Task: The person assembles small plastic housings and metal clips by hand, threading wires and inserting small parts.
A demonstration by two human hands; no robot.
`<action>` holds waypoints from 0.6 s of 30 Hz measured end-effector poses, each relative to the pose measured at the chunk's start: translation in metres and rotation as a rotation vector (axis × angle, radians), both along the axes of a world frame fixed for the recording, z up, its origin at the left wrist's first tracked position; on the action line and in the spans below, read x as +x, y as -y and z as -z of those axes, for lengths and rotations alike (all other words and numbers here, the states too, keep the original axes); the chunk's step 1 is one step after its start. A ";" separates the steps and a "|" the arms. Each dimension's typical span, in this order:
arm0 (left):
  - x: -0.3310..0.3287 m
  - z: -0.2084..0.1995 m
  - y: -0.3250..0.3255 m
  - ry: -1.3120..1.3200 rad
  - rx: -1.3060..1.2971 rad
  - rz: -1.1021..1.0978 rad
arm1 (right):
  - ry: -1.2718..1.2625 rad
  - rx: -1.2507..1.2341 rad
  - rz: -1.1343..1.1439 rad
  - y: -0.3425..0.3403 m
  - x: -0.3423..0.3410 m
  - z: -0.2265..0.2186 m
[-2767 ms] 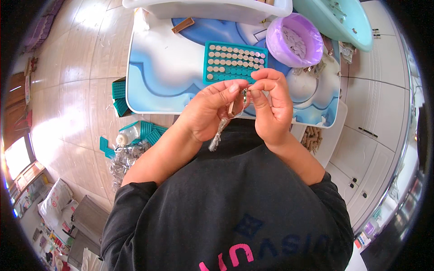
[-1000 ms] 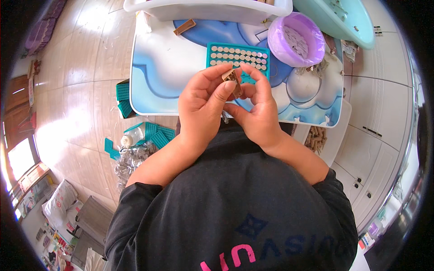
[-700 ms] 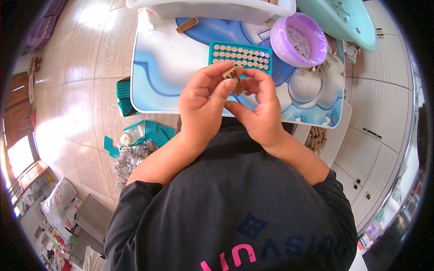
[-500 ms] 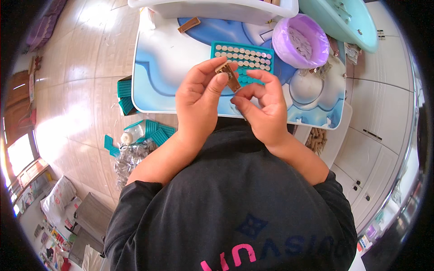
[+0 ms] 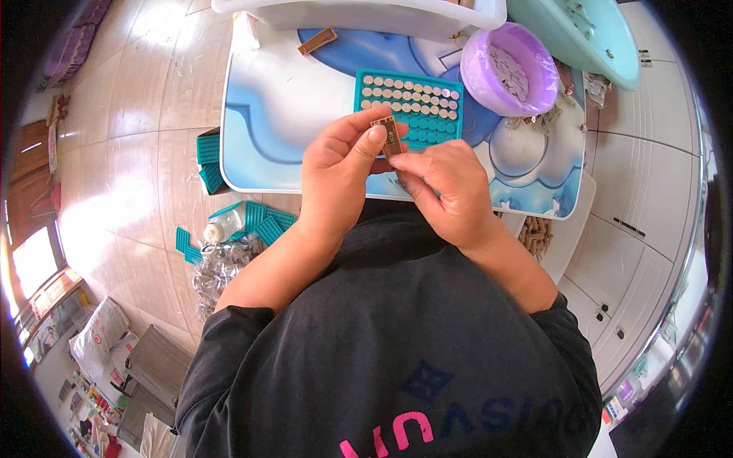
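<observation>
My left hand [image 5: 340, 164] and my right hand [image 5: 447, 187] meet in front of my chest. Between their fingertips they pinch a small flat brown strip [image 5: 387, 133], held upright over the near edge of a blue-and-white table [image 5: 267, 107]. Just beyond the strip lies a teal tray [image 5: 412, 107] whose round pockets hold several small silver discs in its far rows; the near rows look bare. A purple bowl [image 5: 510, 70] with pale small pieces stands to the tray's right.
A white tub [image 5: 359, 14] and a light green basin [image 5: 584, 34] stand at the table's far side. Another brown strip [image 5: 318, 40] lies near the tub. On the tiled floor to my left lie spare teal trays [image 5: 259, 223] and a clear bag [image 5: 225, 263].
Earlier my hands held a longer dangling piece lower down. They have since risen toward the teal tray, and the short brown strip now stands between the fingertips.
</observation>
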State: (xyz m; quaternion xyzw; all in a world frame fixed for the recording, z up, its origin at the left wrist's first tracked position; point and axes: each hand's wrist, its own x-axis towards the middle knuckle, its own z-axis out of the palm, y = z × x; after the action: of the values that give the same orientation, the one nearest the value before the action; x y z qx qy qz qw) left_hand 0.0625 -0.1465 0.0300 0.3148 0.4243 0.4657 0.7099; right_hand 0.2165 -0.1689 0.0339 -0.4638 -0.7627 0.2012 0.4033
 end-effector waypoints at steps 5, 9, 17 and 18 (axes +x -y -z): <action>0.000 0.003 0.002 0.005 -0.087 -0.005 | 0.064 -0.054 -0.052 -0.001 0.000 0.001; -0.008 0.012 0.003 0.036 -0.185 0.003 | 0.082 -0.130 -0.115 -0.005 0.001 -0.001; -0.024 0.014 0.000 0.033 -0.251 -0.063 | 0.234 0.089 0.130 -0.044 -0.006 0.020; -0.026 0.016 0.000 0.050 -0.256 -0.070 | 0.233 0.143 0.153 -0.048 -0.010 0.023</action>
State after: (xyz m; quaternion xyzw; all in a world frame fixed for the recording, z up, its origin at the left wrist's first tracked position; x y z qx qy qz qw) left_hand 0.0366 -0.1461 0.0135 0.1947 0.4732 0.4399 0.7380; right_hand 0.2062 -0.1205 0.0110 -0.5111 -0.7791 0.0598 0.3580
